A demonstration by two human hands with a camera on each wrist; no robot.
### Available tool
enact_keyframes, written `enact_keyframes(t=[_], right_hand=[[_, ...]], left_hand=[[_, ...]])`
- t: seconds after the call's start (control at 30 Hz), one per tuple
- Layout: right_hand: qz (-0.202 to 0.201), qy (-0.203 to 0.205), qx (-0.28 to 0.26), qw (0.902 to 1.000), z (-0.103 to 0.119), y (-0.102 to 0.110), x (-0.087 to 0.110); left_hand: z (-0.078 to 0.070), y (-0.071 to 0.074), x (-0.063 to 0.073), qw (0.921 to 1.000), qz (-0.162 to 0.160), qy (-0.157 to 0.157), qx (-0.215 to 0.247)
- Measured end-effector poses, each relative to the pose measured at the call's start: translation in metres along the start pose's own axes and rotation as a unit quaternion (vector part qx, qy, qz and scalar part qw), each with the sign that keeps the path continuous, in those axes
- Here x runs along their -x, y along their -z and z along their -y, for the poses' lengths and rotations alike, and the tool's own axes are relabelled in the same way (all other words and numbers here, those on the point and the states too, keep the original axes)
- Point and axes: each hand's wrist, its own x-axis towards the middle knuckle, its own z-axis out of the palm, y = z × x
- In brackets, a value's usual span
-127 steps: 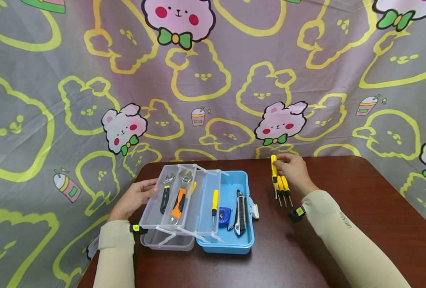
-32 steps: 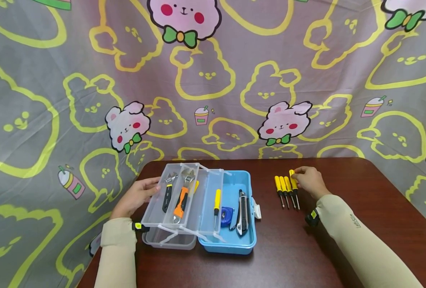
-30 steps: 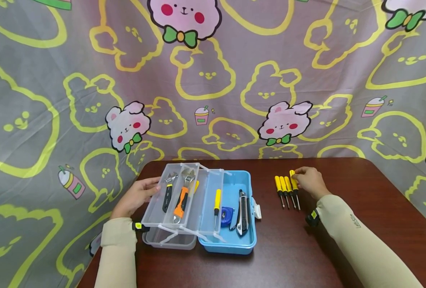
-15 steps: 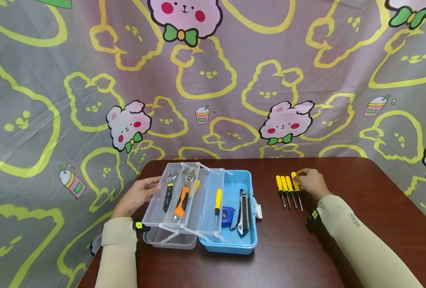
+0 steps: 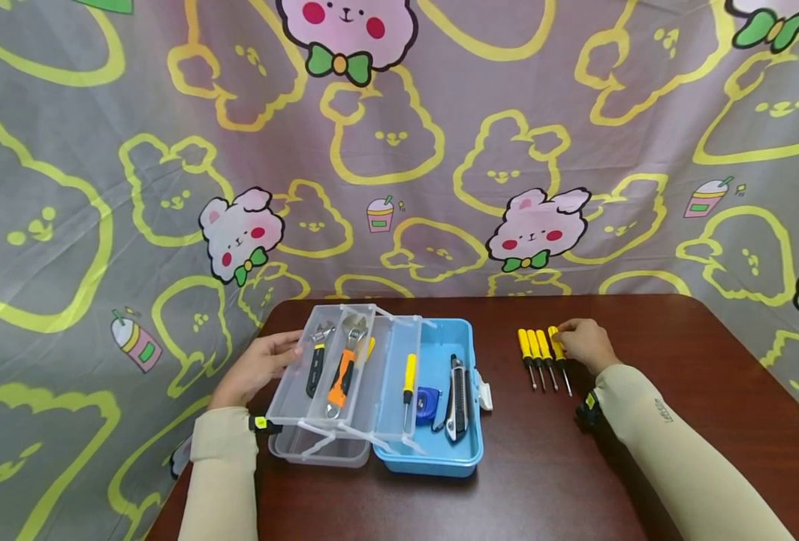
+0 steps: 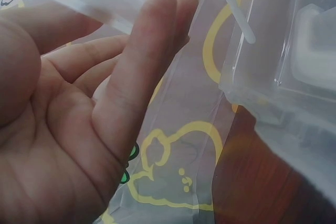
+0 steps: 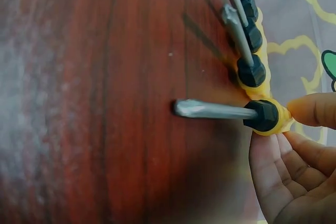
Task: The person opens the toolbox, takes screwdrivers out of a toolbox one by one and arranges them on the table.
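Observation:
My right hand (image 5: 587,346) pinches the yellow handle of a screwdriver (image 5: 559,352) between thumb and fingers; its metal shaft points toward me. In the right wrist view that screwdriver (image 7: 220,109) lies beside a row of matching screwdrivers (image 5: 537,346). With fingers nearly straight, my left hand (image 5: 254,368) touches the left edge of the clear upper tray (image 5: 282,406) of a toolbox. Inside that tray are a black adjustable wrench (image 5: 315,368) and an orange adjustable wrench (image 5: 341,383). In the left wrist view the palm of the left hand (image 6: 89,114) faces the camera, fingertips near clear plastic.
The blue toolbox base (image 5: 433,467) holds a blue tape measure (image 5: 427,406) and a utility knife (image 5: 456,402). Another yellow screwdriver (image 5: 409,379) lies over the base. White hinge arms link the trays. A white latch (image 5: 484,395) sticks out onto the brown table (image 5: 541,466). Patterned cloth hangs behind.
Since the oldest frame, my right hand has moved the screwdriver from the row's left to its right end. Lately it has lowered slightly and shifted right. My left hand stays at the tray.

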Motion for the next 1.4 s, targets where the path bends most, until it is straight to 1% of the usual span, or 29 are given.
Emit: enact_keyframes(t=[0.2, 0.5, 0.77, 1.17, 1.4], right_hand=[[0.001, 0.003, 0.011, 0.9999, 0.0008, -0.0019, 0.0003], [0.002, 0.003, 0.019, 0.9998, -0.0028, -0.0040, -0.0031], [-0.002, 0.005, 0.032, 0.9995, -0.0067, -0.0059, -0.0073], [0.000, 0.007, 0.063, 0.9980, -0.0084, -0.0076, -0.0089], [-0.004, 0.009, 0.075, 0.9971, -0.0042, -0.0062, -0.0064]], left_hand=[[-0.0008, -0.0004, 0.0004, 0.9999, -0.004, 0.010, 0.000], [-0.0023, -0.0011, 0.0004, 0.9999, -0.007, 0.015, -0.003], [-0.0006, -0.0010, -0.0001, 1.0000, -0.003, -0.001, 0.005], [-0.0006, -0.0012, 0.0012, 1.0000, -0.005, 0.004, 0.003], [-0.0007, -0.0009, 0.0007, 1.0000, -0.002, 0.002, 0.004]])
